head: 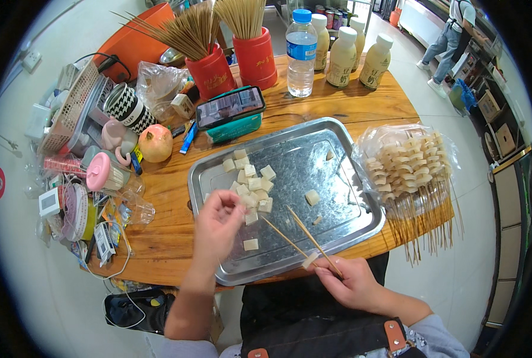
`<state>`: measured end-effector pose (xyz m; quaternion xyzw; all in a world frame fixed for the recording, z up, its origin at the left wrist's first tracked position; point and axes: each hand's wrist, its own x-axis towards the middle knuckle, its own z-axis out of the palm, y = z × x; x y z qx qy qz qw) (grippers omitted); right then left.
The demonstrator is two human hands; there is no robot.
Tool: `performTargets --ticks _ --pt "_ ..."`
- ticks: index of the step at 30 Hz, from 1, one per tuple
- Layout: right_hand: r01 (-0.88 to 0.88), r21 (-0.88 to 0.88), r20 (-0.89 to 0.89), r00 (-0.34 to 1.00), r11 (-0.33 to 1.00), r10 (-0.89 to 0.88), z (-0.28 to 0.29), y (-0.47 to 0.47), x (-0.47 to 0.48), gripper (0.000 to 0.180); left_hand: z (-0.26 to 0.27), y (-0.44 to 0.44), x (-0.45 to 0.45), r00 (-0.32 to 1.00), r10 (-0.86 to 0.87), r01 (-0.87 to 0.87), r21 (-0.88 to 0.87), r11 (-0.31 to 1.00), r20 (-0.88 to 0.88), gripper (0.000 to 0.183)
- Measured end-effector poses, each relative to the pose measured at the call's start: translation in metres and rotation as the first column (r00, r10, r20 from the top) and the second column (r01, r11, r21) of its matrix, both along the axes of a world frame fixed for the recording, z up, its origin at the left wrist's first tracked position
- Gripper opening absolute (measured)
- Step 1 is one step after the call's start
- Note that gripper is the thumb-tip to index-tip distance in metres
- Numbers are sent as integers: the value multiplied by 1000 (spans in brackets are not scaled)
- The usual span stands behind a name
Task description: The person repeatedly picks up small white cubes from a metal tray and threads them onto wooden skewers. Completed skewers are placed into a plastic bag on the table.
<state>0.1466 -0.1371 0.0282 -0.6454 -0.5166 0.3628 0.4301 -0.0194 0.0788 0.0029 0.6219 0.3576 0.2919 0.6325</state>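
Observation:
My left hand (219, 223) is over the left part of a metal tray (293, 264), its fingertips at a pile of pale, square food pieces (255, 183); whether they grip a piece cannot be told. My right hand (344, 279) holds thin wooden skewers (308, 232) at the tray's near edge, their points towards the tray's middle. One pale piece (310, 260) is threaded on a skewer close to the fingers. Single pieces lie apart, one (251, 244) near the left hand and another (312, 197) right of the pile.
Right of the tray, filled skewers (409, 165) lie on a plastic bag. Behind it stand a phone (230, 107), red skewer holders (255, 58), a water bottle (301, 67) and several milk-coloured bottles (342, 58). A pomegranate (155, 143), cups and clutter crowd the left. A person (449, 40) stands far off.

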Motion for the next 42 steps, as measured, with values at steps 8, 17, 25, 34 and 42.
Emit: performTargets --ticks 8,17,25,34,42 --pt "-22 -1 42 999 1000 22 -3 2 -1 21 3 -41 6 985 76 -81 25 996 153 18" --pt "3 -24 18 1000 1000 -3 0 1 -3 19 16 -71 9 989 83 -18 453 891 -124 12" --pt "39 -12 -60 997 999 -40 -5 4 -6 19 7 -98 12 994 -54 75 251 965 -90 10" --pt "34 -25 -54 998 999 -36 -9 5 -7 19 10 -98 13 996 -67 80 230 970 -67 13" --pt "33 -67 -62 997 997 -37 -6 1 -4 20 14 -15 -4 875 69 304 654 693 -480 21"
